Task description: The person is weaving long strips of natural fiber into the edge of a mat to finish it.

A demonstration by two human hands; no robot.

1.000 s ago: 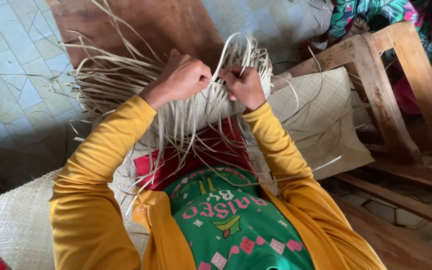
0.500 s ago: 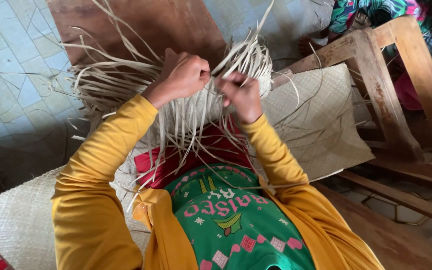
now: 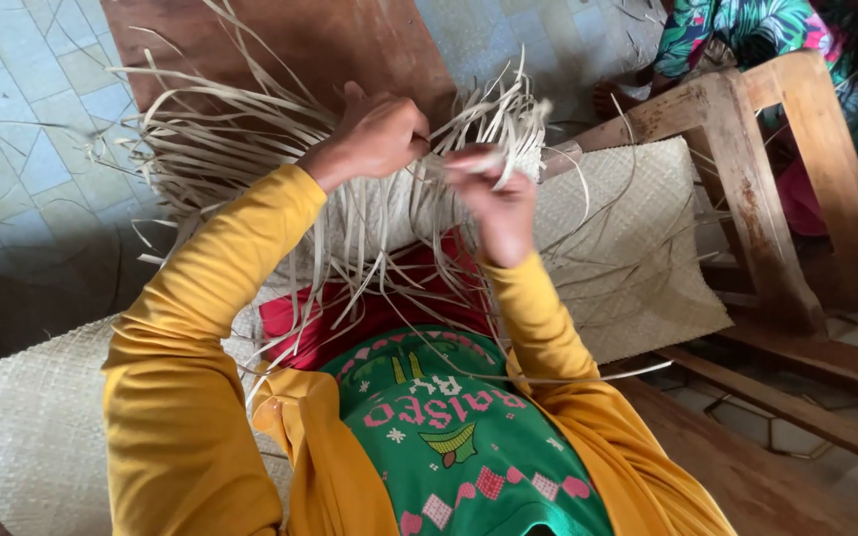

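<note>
My left hand (image 3: 379, 134) is closed around a bunch of pale dried leaf strips (image 3: 220, 149) at the upper edge of a partly woven piece (image 3: 379, 213) on my lap. Just to its right, my right hand (image 3: 497, 199) pinches a few of the strips (image 3: 503, 119) and holds them lifted. Loose strip ends fan out to the left and hang down toward my red skirt (image 3: 350, 318). Both arms are in yellow sleeves (image 3: 191, 328).
A finished woven mat (image 3: 628, 248) lies under me and spreads right and lower left. A wooden bench frame (image 3: 757, 189) stands at the right, with another person in floral cloth (image 3: 747, 30) behind it. A brown wooden board (image 3: 290, 40) lies ahead on blue tiled floor (image 3: 22, 119).
My right hand has drawn back toward me and lifted a few strips away from the left hand. The left hand stays closed on the bunch.
</note>
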